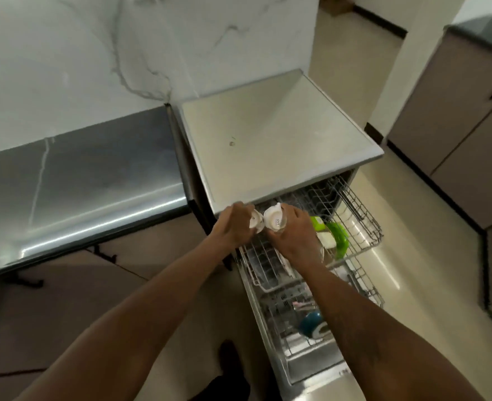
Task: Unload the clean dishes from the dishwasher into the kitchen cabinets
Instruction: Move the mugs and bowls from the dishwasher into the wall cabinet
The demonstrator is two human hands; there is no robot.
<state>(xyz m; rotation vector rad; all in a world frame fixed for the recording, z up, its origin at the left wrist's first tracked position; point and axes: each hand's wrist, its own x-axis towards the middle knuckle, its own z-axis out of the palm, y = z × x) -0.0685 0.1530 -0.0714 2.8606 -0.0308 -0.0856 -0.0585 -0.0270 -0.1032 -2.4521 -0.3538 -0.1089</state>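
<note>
2 white cups are held with their bases toward the camera above the front left corner of the upper rack (365, 218), just under the front edge of the dishwasher (268, 134). The left cup (256, 224) is gripped by the left hand (234, 225) and the right cup (275, 222) by the right hand (295, 237), with fingers curled round each. The cups are side by side; whether they touch cannot be told. A small printed label is seen on each base. The upper rack is pulled out, and a green dish (339, 235) is seen in it just right of the right hand. Below it, the lower rack (294, 345) is drawn out too, with a teal bowl (310, 324) lying in it. A steel counter (80, 183) is set left of the dishwasher, against a marble wall (123, 53). Brown cabinets (456, 125) are seen well apart at the right.
</note>
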